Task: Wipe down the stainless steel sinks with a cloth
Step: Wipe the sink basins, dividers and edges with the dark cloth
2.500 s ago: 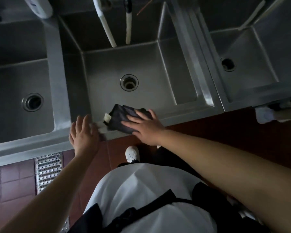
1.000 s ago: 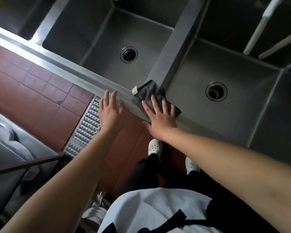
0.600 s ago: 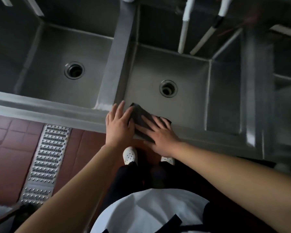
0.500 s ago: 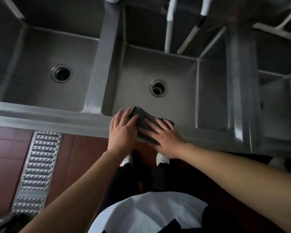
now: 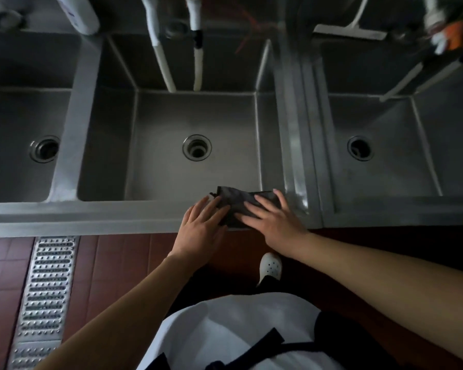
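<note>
**Both palms flat on the dark cloth at the front rim**

Dark cloth (image 5: 239, 206), folded thick and creased, draped over the front rim (image 5: 91, 214) of the middle sink (image 5: 195, 166), just right of frame centre; far edge hanging a little into the basin. Right hand (image 5: 273, 220) pressing down on its right half, fingers straight and spread. Left hand (image 5: 202, 225) laid flat on its left end, fingertips on the fabric, heel of the palm out past the rim. No curl, no pinch on either side.

Bare steel rim running off to the left edge of the frame. On the right, a doubled divider (image 5: 297, 161) just beside the cloth, then the right sink (image 5: 385, 161). Left sink (image 5: 24, 145) beyond a single partition. Middle basin floor showing only its drain (image 5: 197, 147).

Two white pipes (image 5: 177, 49) dropping into the upper middle, tops cut off by the frame. White bottle (image 5: 78, 12) at upper left, also cropped. Upper right badly blurred: a pale squeegee-like bar (image 5: 350, 33), possibly, and something orange (image 5: 455, 36) not readable. Cloth's underside and near edge hidden by the hands. Below, red floor tiles (image 5: 118, 263), a metal drain grate (image 5: 46, 289) lower left, one white shoe (image 5: 271, 267).
</note>
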